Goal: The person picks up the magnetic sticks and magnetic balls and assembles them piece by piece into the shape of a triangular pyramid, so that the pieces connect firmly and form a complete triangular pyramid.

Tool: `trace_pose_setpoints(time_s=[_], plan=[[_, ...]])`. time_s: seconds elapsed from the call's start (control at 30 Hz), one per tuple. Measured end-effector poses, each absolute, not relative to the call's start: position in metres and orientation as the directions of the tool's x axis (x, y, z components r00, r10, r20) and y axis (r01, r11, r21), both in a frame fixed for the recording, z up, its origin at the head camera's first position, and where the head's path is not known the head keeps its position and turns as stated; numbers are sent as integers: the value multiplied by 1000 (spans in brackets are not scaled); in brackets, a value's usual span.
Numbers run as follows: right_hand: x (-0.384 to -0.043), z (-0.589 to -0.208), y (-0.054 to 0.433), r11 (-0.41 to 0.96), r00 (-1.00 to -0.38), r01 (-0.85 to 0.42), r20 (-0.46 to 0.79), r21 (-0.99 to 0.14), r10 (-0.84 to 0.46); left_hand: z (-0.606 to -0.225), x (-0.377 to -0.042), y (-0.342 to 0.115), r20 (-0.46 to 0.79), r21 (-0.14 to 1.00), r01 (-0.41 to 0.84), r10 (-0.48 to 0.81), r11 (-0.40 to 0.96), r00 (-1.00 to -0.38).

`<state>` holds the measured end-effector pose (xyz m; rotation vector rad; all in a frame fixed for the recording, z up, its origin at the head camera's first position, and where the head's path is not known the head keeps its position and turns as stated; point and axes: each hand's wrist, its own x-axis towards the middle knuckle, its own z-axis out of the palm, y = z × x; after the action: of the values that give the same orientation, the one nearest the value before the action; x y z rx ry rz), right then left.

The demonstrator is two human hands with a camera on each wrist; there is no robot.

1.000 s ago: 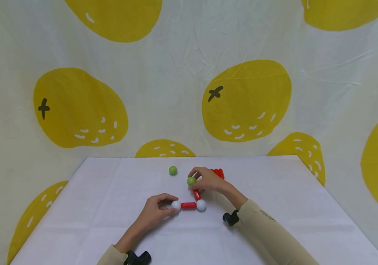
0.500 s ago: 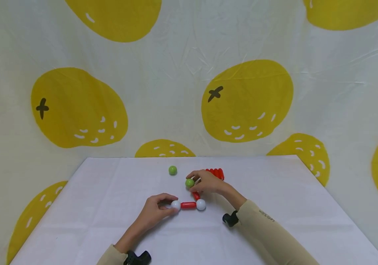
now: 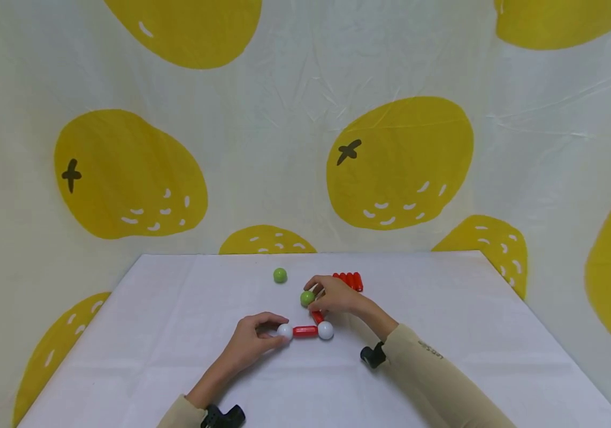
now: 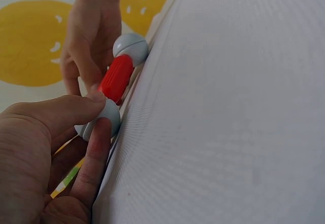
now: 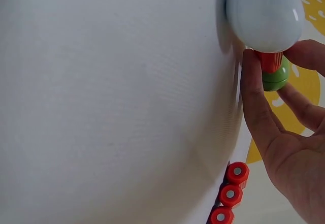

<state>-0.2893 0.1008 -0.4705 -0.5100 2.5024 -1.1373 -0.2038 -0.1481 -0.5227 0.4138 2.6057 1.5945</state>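
Note:
Between thumb and fingers, my left hand (image 3: 254, 336) pinches a white ball (image 4: 112, 117) at the left end of a ridged red rod (image 4: 116, 76). The rod's other end meets a second white ball (image 3: 325, 330) lying on the table. From that ball another red rod (image 3: 317, 317) runs away from me to a green ball (image 3: 307, 298), forming a corner. My right hand (image 3: 334, 295) has its fingers and thumb around this green ball, partly covering it and the rod. Whether rod and green ball touch is hidden by the fingers.
Beyond the right hand, several red rods (image 3: 349, 280) lie side by side, metal tips showing on rods (image 5: 231, 194) in the right wrist view. A loose green ball (image 3: 280, 275) sits near the far edge of the white-covered table (image 3: 188, 291). A patterned cloth (image 3: 268, 148) hangs behind.
My right hand has shifted slightly towards me with the green ball, uncovering more of the row of red rods. The left hand stays in place on its white ball.

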Motion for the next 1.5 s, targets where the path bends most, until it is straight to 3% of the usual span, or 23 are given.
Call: trace_pose_setpoints(time_s=[1.3,1.5], plan=[[-288,-465,104,608,-877,-162,-169,-777,-450,-519,-201,-147,117,901,211,255,379,-960],[-290,-456,111,578,-880,-198,-116,-791,-460,-520,-202,-148,120,894,216,256,392,-959]])
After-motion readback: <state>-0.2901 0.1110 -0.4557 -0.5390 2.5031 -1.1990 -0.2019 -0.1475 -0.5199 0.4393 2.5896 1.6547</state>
